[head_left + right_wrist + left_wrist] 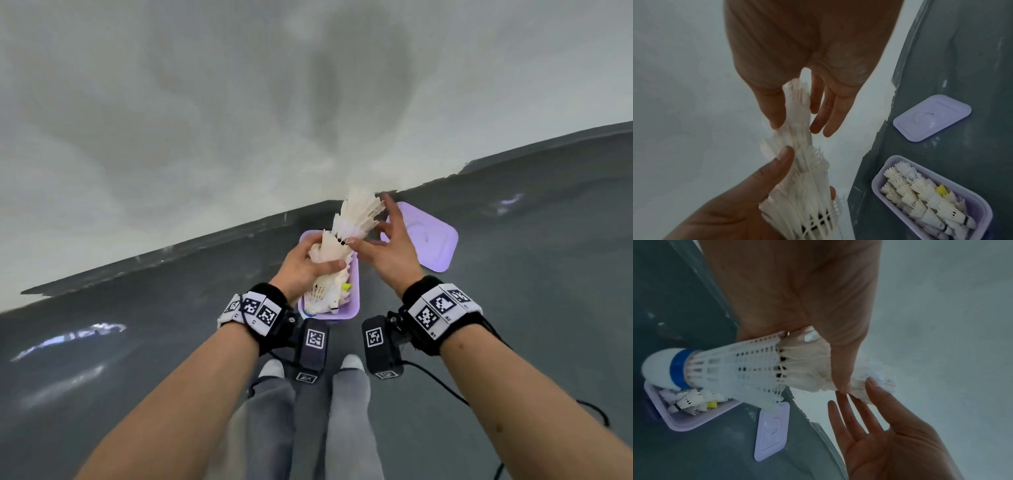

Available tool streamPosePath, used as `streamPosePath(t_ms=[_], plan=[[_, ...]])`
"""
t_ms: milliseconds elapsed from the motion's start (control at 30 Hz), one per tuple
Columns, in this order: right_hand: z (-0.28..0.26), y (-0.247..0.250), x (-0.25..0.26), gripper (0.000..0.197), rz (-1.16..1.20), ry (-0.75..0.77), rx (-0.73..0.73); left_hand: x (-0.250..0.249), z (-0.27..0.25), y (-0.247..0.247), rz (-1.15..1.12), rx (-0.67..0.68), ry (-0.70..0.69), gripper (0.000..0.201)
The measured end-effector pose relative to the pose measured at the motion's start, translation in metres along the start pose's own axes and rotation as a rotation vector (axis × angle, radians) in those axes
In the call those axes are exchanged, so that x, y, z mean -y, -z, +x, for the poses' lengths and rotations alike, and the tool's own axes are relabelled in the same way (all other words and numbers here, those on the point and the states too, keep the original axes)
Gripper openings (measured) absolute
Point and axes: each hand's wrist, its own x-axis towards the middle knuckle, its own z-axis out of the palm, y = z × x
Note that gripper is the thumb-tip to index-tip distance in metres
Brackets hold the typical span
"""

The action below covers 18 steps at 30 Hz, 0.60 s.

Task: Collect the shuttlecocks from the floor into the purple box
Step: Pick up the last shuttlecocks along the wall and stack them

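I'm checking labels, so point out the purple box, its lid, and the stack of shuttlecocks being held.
purple box (882,168): right wrist view, far rim.
lid (931,118): right wrist view, flat top.
stack of shuttlecocks (356,219): head view, feather skirts above left hand (305,263).

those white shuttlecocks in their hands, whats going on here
A person stands over an open purple plastic box on the grey floor. Their left hand grips a nested stack of white feather and plastic shuttlecocks, cork ends pointing down toward the box. Their right hand, fingers mostly straight, touches the upper end of the stack. The box already holds many white shuttlecocks and one yellow piece. Its flat purple lid lies on the floor beside it.
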Motion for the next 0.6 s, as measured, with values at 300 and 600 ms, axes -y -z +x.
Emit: streamPosePath(t_ms=[300, 600], plan=[[0.162, -0.013, -0.165, 0.092, -0.234, -0.030, 0.178, 0.141, 0.164, 0.004, -0.188, -0.128, 0.156, 0.065], [0.278, -0.063, -0.340, 0.086, -0.310, 0.013, 0.260, 0.277, 0.307, 0.052, 0.160, -0.156, 0.104, 0.058]])
